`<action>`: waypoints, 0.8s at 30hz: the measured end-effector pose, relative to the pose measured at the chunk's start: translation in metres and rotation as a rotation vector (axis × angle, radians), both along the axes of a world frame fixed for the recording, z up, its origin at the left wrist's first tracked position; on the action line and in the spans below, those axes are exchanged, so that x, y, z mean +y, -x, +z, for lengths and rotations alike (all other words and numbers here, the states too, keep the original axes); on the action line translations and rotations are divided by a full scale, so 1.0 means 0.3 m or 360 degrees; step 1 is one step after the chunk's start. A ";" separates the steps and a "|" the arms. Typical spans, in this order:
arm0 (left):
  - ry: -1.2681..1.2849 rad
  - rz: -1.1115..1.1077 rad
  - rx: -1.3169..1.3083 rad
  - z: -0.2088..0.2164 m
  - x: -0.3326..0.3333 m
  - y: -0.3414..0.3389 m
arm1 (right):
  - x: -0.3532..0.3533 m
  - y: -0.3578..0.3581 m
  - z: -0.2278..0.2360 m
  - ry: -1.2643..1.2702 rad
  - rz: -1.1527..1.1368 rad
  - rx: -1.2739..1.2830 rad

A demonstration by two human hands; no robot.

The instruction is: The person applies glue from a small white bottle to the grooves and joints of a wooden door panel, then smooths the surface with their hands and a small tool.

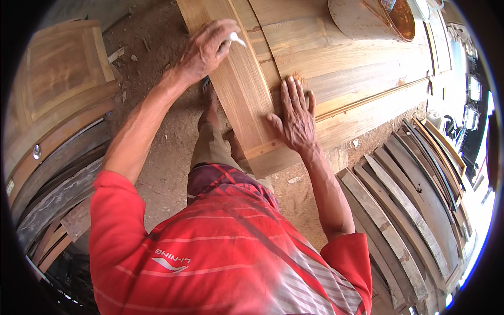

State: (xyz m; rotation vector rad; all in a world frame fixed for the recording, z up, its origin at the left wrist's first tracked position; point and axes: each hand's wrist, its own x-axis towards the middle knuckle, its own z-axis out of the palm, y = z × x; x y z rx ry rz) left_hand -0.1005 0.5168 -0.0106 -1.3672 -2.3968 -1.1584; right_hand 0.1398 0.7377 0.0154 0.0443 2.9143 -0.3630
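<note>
A wooden door [239,86] with a wide, smooth edge board and recessed panels lies in front of me. Above that edge board my left hand [206,48] is closed around a small white thing with a pointed tip [237,39]; the fingers hide most of it. My right hand [298,119] lies flat near the door's close corner, fingers spread, holding nothing. Its fingertips reach onto the panel, beside a patch of reddish-brown dust [297,75].
A rusty round metal container [353,20] stands on the door's far right. Another panelled door [65,68] is at the left, above stacked boards [63,186]. Many long planks [396,226] lie at the lower right. Wood scraps and dust litter the floor [165,144].
</note>
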 end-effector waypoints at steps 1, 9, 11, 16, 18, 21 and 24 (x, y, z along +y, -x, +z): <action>-0.0179 0.0069 -0.0082 -0.009 0.022 0.016 | 0.002 0.042 -0.008 0.0009 0.0009 0.0051; -0.0345 0.0673 -0.0215 -0.063 0.179 0.113 | -0.010 0.151 -0.045 0.0023 0.0022 0.0175; -0.0421 0.0754 -0.0213 -0.094 0.192 0.116 | -0.006 0.221 -0.063 0.0084 -0.0019 0.0253; -0.0195 0.0844 -0.0033 -0.068 0.212 0.115 | -0.013 0.221 -0.065 0.0073 0.0007 0.0285; -0.0228 0.0848 0.0045 -0.084 0.206 0.119 | -0.017 0.243 -0.060 0.0028 0.0057 0.0250; -0.0107 0.0929 -0.0056 -0.082 0.202 0.116 | -0.019 0.218 -0.063 0.0060 0.0011 0.0222; -0.0112 0.0870 0.0015 -0.045 0.216 0.096 | -0.023 0.175 -0.053 0.0041 -0.0013 0.0222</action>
